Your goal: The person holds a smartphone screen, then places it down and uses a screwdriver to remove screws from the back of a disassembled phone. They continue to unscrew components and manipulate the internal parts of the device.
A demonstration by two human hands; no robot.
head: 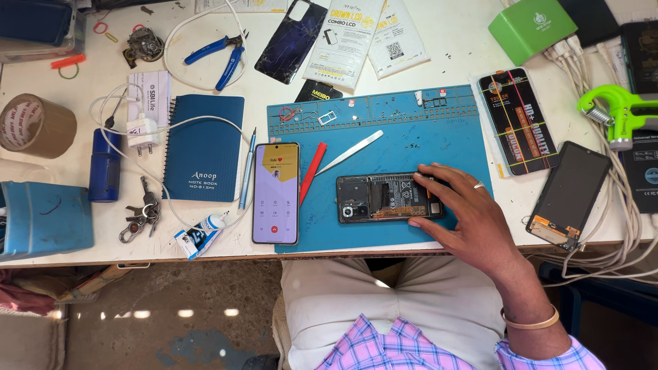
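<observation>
My right hand rests on the right end of an opened phone whose back cover is off, showing its insides. The phone lies flat on a blue work mat. My fingers grip its edges. A second phone with a lit screen lies at the mat's left edge. Between the two phones lie a red pry tool and white tweezers. My left hand is out of view.
A blue notebook, pen, charger with white cable, keys, tape roll and blue pliers sit to the left. A cracked back cover, screen packs, a green box, a dark display panel and cables lie at back and right.
</observation>
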